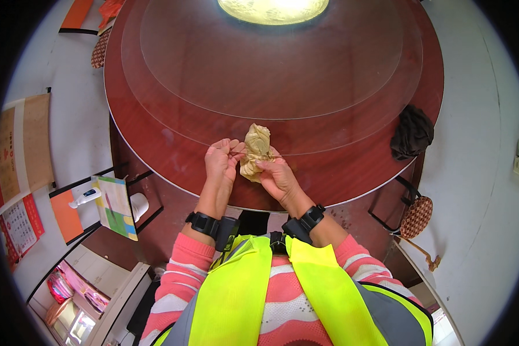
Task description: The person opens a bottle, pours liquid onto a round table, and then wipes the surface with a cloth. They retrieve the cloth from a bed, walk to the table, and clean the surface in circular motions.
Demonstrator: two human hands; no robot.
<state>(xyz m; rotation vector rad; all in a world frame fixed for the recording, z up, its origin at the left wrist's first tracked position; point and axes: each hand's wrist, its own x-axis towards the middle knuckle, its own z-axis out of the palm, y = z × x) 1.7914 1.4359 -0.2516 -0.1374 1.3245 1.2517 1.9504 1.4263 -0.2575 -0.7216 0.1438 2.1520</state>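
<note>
A crumpled pale-yellow bundle [257,142], of cloth or thin paper, is held up over the front of the round table. My right hand [281,175] grips its lower right side, with the thumb across the front. At its left, my left hand [223,159] has its fingers bent and fingertips drawn together close to the bundle. Whether those fingertips pinch an edge or something thin cannot be told. Both wrists wear black strapped devices. Beneath the hands lies the glossy red-brown tabletop [190,168].
A clear glass turntable [272,86] covers much of the table. Dark crumpled cloth [411,132] lies at the right rim. A stool with a checked seat [416,217] stands right. On the left are a small board-topped stand [116,207], a white bottle [85,197] and a white bucket [139,205].
</note>
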